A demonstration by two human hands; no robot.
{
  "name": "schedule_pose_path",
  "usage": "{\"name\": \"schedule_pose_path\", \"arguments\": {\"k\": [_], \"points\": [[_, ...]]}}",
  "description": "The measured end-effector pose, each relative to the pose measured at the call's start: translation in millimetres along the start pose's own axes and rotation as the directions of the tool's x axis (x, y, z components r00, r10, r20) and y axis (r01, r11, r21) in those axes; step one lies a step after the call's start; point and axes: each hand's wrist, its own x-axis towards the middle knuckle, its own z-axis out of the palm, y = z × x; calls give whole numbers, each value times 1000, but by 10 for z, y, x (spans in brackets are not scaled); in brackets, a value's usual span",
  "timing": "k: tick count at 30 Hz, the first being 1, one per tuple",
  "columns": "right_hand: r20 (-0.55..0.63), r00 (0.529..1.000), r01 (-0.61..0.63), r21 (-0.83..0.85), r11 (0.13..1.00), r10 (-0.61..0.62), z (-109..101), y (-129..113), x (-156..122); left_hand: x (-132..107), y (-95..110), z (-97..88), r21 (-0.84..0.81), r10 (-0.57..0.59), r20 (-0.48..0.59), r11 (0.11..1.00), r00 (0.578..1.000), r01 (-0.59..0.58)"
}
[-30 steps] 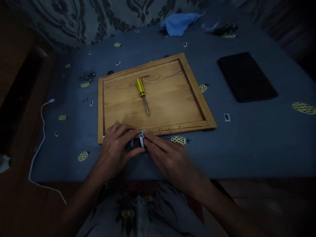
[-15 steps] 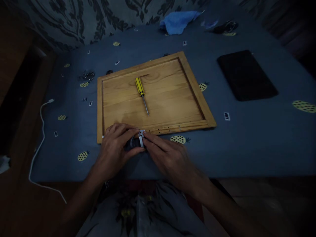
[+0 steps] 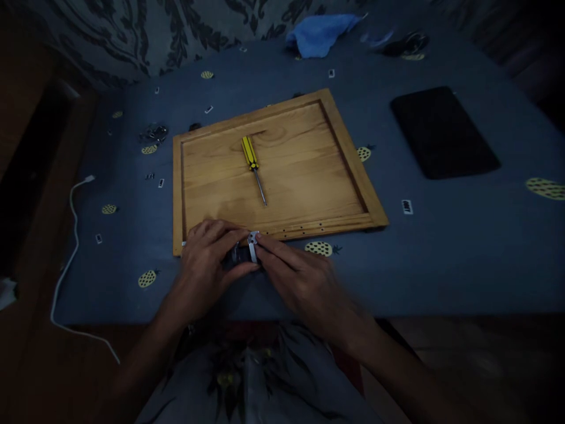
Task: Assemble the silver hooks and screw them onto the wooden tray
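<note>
Along the near edge of a framed wooden panel [image 3: 309, 222], both my hands hold a dark handle-like piece [image 3: 241, 254] with a silver metal bracket [image 3: 253, 244] at its end. My left hand [image 3: 203, 254] is closed round it, fingers on top and thumb below. My right hand [image 3: 304, 277] pinches the bracket, with the fingertips on its holed plate. The left hand hides much of the piece, so its exact kind is unclear. A screwdriver [image 3: 251, 156] with a yellow and black handle lies on the panel, tip towards me. Small dark holes dot the panel's near rail.
On the blue pineapple-print tablecloth [image 3: 441, 259] lie a black flat case [image 3: 444, 132] at right, a blue cloth [image 3: 320, 35] at the back and a small pile of metal parts [image 3: 154, 132] at left. A white cable [image 3: 76, 235] trails over the left edge.
</note>
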Motion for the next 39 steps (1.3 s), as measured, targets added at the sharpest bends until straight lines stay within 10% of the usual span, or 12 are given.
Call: {"name": "schedule_pose_path", "arguments": {"k": [39], "points": [[-45, 998, 30, -141, 990, -37, 21, -40, 44, -7, -25, 35, 0, 28, -35, 1000, 999, -28]]}}
